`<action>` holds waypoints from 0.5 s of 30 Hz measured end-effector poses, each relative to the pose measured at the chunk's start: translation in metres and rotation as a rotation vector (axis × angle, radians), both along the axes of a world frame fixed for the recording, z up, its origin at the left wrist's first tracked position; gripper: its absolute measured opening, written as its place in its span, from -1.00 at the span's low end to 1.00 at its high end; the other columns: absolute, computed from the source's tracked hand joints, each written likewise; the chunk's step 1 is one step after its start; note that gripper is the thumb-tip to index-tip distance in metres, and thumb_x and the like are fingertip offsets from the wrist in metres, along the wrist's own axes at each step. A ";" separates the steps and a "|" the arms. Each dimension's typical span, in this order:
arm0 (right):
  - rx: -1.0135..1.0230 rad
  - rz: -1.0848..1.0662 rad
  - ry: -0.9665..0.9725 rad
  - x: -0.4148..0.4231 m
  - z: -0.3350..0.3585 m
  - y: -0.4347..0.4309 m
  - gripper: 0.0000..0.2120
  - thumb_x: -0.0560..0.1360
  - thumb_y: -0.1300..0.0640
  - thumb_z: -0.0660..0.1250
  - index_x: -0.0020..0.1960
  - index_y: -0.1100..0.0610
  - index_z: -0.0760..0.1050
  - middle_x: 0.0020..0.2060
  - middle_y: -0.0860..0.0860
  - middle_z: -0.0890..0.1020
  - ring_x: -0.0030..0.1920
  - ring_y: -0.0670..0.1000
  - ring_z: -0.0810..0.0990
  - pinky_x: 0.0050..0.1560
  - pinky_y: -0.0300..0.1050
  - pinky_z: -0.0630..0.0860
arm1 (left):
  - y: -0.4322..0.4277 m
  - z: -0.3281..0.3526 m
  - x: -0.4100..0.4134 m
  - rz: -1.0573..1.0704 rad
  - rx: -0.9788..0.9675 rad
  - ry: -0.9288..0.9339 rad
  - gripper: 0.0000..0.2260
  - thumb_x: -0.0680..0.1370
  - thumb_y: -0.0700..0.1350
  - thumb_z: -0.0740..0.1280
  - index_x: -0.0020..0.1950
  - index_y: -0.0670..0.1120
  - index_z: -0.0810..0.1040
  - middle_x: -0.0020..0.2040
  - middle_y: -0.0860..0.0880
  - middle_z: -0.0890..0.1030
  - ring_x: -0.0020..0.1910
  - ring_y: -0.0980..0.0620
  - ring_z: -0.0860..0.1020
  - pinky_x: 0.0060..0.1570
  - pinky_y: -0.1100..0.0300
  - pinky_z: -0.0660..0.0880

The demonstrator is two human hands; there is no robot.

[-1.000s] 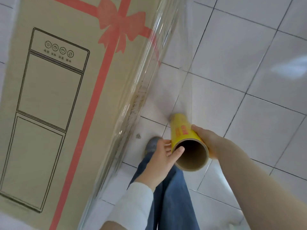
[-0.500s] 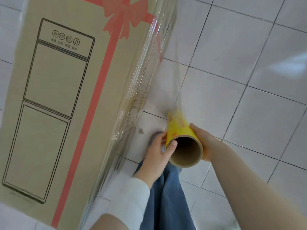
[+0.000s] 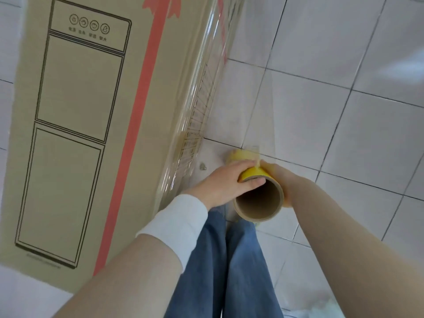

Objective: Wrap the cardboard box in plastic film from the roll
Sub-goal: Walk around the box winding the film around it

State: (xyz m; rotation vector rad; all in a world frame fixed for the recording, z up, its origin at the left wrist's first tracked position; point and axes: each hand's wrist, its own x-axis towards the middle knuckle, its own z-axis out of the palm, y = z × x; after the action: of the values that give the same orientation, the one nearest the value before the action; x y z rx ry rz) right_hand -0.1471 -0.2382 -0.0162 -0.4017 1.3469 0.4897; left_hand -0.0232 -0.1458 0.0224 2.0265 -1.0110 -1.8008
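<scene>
The left hand (image 3: 220, 182) and right hand (image 3: 278, 177) are gripping the yellow roll (image 3: 254, 175), its brown core facing up, just right of the tall standing box (image 3: 91, 111). Clear film (image 3: 204, 88) is stretching from the roll onto the box's glossy right side.

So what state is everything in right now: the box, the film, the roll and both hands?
Cardboard box: standing on the tiled floor, film over the side facing the roll.
Plastic film: stretched from the roll to the box's corner.
Roll: held on end, hollow core facing up.
Left hand: grips the roll, thumb on its rim.
Right hand: holds the roll's other side, fingers mostly hidden.
</scene>
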 end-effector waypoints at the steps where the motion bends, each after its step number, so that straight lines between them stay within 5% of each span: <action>1: 0.004 -0.032 0.013 0.001 -0.001 0.004 -0.65 0.64 0.05 0.04 -0.12 0.22 0.46 -0.46 0.14 0.61 -0.46 0.05 0.59 -0.55 -0.27 0.49 | 0.003 -0.001 0.001 -0.016 -0.023 -0.011 -0.49 0.54 0.12 0.24 0.46 0.02 0.27 0.44 0.01 0.33 0.41 0.04 0.28 0.30 0.25 0.17; 4: -0.003 -0.119 0.103 0.001 -0.001 0.019 -0.68 0.64 0.01 0.05 0.03 0.24 0.42 -0.24 0.18 0.57 -0.29 0.10 0.53 -0.36 -0.15 0.48 | 0.027 0.001 -0.007 0.113 -0.086 -0.050 -0.54 0.54 0.07 0.25 0.42 -0.02 0.33 0.40 0.03 0.36 0.37 0.08 0.31 0.33 0.27 0.18; 7: -0.005 -0.192 0.204 -0.013 -0.004 0.042 -0.56 0.57 -0.11 0.17 0.30 0.17 0.36 0.17 0.25 0.55 -0.05 0.20 0.57 -0.18 -0.03 0.55 | 0.060 0.004 -0.018 0.464 -0.080 -0.093 -0.57 0.55 0.11 0.22 0.38 -0.02 0.36 0.31 0.08 0.43 0.28 0.15 0.38 0.31 0.25 0.28; 10: 0.073 -0.169 0.131 -0.016 -0.002 0.062 -0.50 0.54 -0.16 0.20 0.37 0.10 0.35 0.15 0.22 0.57 -0.02 0.18 0.58 -0.17 0.01 0.54 | 0.089 0.009 -0.041 0.663 -0.006 -0.066 -0.68 0.54 0.13 0.20 0.25 0.06 0.39 0.17 0.11 0.51 0.18 0.17 0.47 0.17 0.36 0.39; 12: 0.011 -0.060 0.096 -0.013 -0.006 0.071 -0.48 0.56 -0.15 0.18 0.45 0.03 0.26 0.20 0.19 0.53 0.00 0.16 0.57 -0.09 0.03 0.55 | 0.105 0.014 -0.058 0.728 0.081 -0.016 -0.86 0.56 0.05 0.21 0.11 0.16 0.34 0.03 0.21 0.51 0.05 0.26 0.49 -0.05 0.53 0.38; 15: -0.082 0.274 0.083 -0.007 -0.007 0.077 -0.42 0.56 -0.22 0.13 0.52 -0.11 0.08 0.34 0.14 0.41 0.20 0.20 0.51 0.23 0.15 0.48 | 0.126 0.018 -0.066 0.615 0.170 -0.001 -0.87 0.56 0.07 0.20 0.09 0.12 0.35 -0.02 0.19 0.53 0.00 0.22 0.51 -0.12 0.52 0.38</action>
State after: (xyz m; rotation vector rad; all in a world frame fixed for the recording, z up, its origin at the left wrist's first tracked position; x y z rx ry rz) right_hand -0.1542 -0.1617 -0.0235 -0.6451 1.4021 0.6854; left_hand -0.0896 -0.0196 0.0403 2.1151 -0.1844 -1.5764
